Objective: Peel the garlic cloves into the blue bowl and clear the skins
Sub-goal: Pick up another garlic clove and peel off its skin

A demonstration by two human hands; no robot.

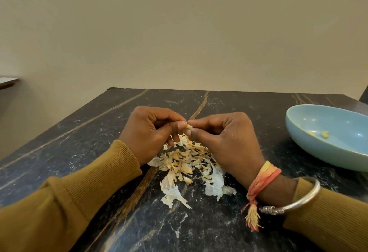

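Left hand [151,130] and right hand [223,136] pinch garlic clove [189,126]

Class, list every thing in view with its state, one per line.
Small pale garlic clove: pinched between both hands.
Left hand: pinches the clove.
Right hand: pinches the clove.
Round light-blue bowl: upright, holding two small pieces.
Pile of papery garlic skins: loose on black marble table.

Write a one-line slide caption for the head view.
Left hand and right hand pinch a garlic clove over a pile of skins; the blue bowl sits to the right.
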